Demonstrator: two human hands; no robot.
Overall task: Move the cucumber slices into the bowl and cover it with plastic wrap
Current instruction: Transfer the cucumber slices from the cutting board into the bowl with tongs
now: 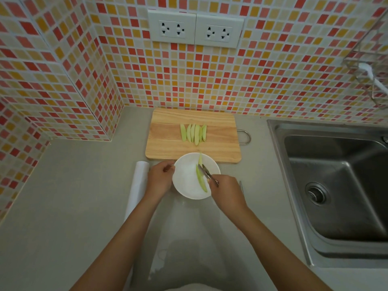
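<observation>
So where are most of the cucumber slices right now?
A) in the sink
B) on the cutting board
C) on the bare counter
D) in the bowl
B: a row of slices lies on the cutting board, while only two slices sit in the bowl, where the right hand holds tongs and the left hand steadies the rim.

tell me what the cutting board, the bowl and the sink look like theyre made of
Cutting board: wood with a pale matte finish, going by the visible grain bands.
Bowl: smooth glossy white, probably ceramic, though plastic or melamine cannot be ruled out.
Sink: grey brushed metal with soft reflections, most likely stainless steel.
</observation>
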